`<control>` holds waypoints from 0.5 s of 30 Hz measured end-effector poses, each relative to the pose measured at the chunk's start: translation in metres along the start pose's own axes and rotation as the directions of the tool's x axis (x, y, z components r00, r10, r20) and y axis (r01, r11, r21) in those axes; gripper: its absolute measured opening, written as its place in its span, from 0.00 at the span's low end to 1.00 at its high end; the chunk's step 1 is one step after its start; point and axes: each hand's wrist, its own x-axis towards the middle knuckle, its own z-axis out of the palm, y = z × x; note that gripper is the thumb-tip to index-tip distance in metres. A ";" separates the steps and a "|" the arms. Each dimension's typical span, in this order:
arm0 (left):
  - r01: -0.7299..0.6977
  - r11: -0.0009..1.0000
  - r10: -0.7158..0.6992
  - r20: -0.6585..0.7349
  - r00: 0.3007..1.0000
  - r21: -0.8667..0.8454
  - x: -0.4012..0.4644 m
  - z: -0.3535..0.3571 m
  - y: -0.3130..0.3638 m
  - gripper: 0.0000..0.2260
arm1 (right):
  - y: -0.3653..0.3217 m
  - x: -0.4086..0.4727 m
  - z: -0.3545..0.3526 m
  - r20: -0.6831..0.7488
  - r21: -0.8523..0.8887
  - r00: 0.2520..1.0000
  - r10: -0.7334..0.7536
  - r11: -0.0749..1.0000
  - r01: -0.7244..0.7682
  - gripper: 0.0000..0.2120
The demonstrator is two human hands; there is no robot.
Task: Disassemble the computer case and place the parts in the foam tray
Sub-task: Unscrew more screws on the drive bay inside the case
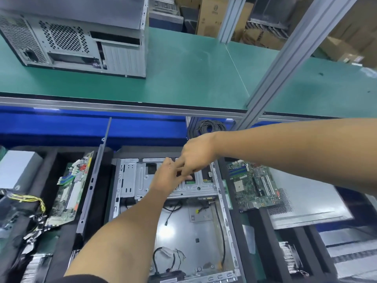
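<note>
Open computer case (183, 221) lies flat in the black foam tray (240, 211), side panel off, bare metal floor showing. All places below are given from this case.

Both hands meet over the drive cage (142, 180) at the case's far end. Left hand (169, 176) reaches up from the near side, fingers stretched forward and lying on the cage's top plate. Right hand (195, 158) comes in from the right, fingers bent downward, their tips overlapping the left hand's fingers. Cannot tell whether either hand has hold of anything; the fingertips hide each other.

Inside the case, near end: loose black cables (163, 260) on the floor, one thin black cable (221, 227) running along the right wall.

Just right of the case: a green motherboard (253, 186) lying on a grey perforated side panel (306, 205).

Left of the case: a grey metal strip (95, 172) standing on edge along the foam, then another circuit board (71, 193) tilted in a foam slot, then a bundle of yellow and black wires (30, 203).

Beyond the case: a coil of black cable (208, 127), a blue band, then the green surface (183, 74), with a second closed computer tower (81, 41) standing on it far left.
</note>
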 end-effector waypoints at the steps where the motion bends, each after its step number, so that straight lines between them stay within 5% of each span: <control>1: 0.005 1.000 -0.005 0.001 1.000 -0.015 0.001 -0.001 0.001 0.15 | 0.001 -0.001 -0.003 0.008 -0.002 1.000 -0.006 1.000 0.006 0.10; 4: 0.068 0.988 -0.064 0.033 0.997 -0.140 -0.001 0.001 0.002 0.11 | -0.001 0.002 -0.014 -0.039 0.406 0.977 0.208 0.897 -0.175 0.13; 7: 0.062 0.993 -0.062 0.001 0.998 -0.101 -0.003 0.001 0.002 0.12 | -0.008 0.011 -0.022 0.134 0.823 0.850 0.510 0.420 -0.382 0.09; 9: 0.034 0.998 -0.034 -0.001 0.999 -0.052 -0.003 -0.002 0.005 0.08 | -0.010 0.014 -0.024 0.335 0.852 0.692 0.639 0.107 -0.512 0.04; 11: -0.008 1.000 0.008 -0.010 1.000 0.019 -0.003 -0.003 0.006 0.10 | -0.009 0.017 -0.027 0.510 0.787 0.589 0.627 -0.063 -0.614 0.03; 12: -0.017 0.999 0.018 -0.011 1.000 0.041 -0.004 -0.003 0.005 0.12 | -0.008 0.021 -0.029 0.548 0.762 0.581 0.601 -0.072 -0.644 0.07; 15: -0.002 0.998 0.001 0.007 1.000 0.058 -0.004 -0.003 0.006 0.06 | -0.004 0.025 -0.028 0.452 0.756 0.699 0.554 0.178 -0.630 0.09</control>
